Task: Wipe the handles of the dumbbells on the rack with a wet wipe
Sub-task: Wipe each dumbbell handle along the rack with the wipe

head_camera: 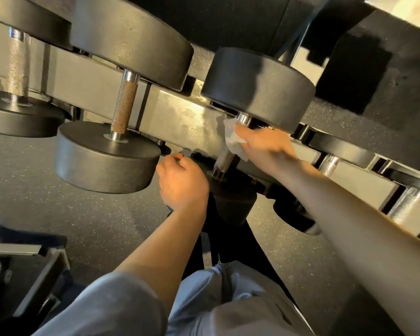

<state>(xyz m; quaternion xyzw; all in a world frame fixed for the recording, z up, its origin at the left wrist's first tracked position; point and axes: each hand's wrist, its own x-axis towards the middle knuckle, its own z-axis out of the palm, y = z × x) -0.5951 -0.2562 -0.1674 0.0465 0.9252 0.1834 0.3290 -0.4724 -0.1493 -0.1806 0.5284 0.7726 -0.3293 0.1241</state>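
Note:
Black dumbbells lie across a grey rack [180, 117]. My right hand [264, 146] grips a white wet wipe [233, 139] wrapped round the upper part of the middle dumbbell's knurled steel handle [224, 161]. My left hand [182, 183] rests with curled fingers on that dumbbell's near head [230, 197], which it partly hides. The far head [257, 88] sits beyond the rail. To the left, another dumbbell has a rust-brown handle [124, 105].
More dumbbell handles [329, 163] line the rack to the right, and a larger dumbbell [17, 66] sits at far left. Speckled dark rubber floor [58, 209] lies below. A metal frame [29, 270] stands at lower left. My legs in light trousers [204, 299] fill the bottom.

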